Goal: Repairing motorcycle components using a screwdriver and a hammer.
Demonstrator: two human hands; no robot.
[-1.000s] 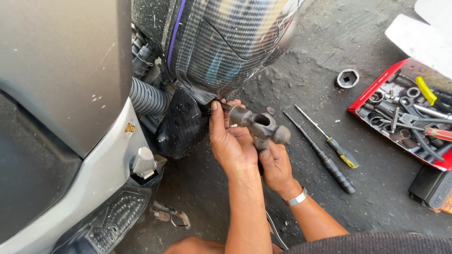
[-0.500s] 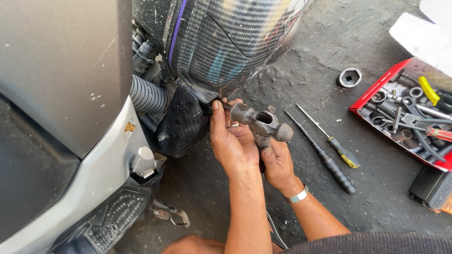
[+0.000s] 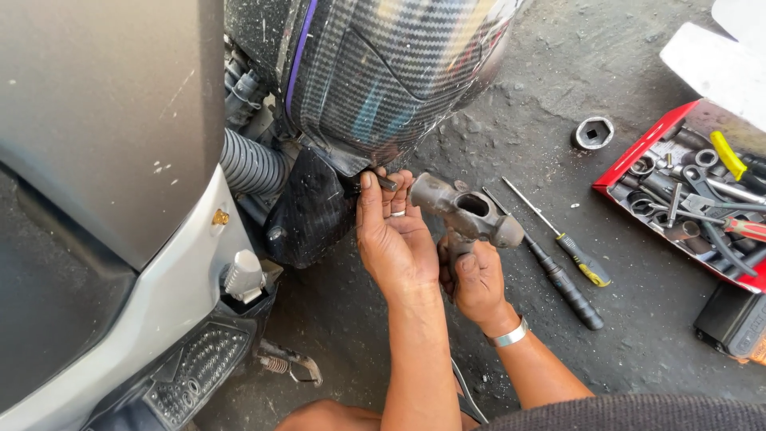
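Scooter body (image 3: 104,160), grey and silver, fills the left; its carbon-pattern exhaust cover (image 3: 383,72) sits at top centre, landmark for the rest. Below the cover, bare concrete floor (image 3: 638,319). Right of the cover, red tool tray (image 3: 630,160) full of sockets and wrenches. Left hand (image 3: 395,239) just under the cover's lower edge, fingers pinched on a small dark pin (image 3: 385,182) touching that edge. Right hand (image 3: 476,279) beside it, fist clamped on the handle of a hammer (image 3: 467,211), head level with the pin, close to it. Two screwdrivers (image 3: 558,263) lie on the floor right of the hands. Loose socket (image 3: 594,132) near the tray.
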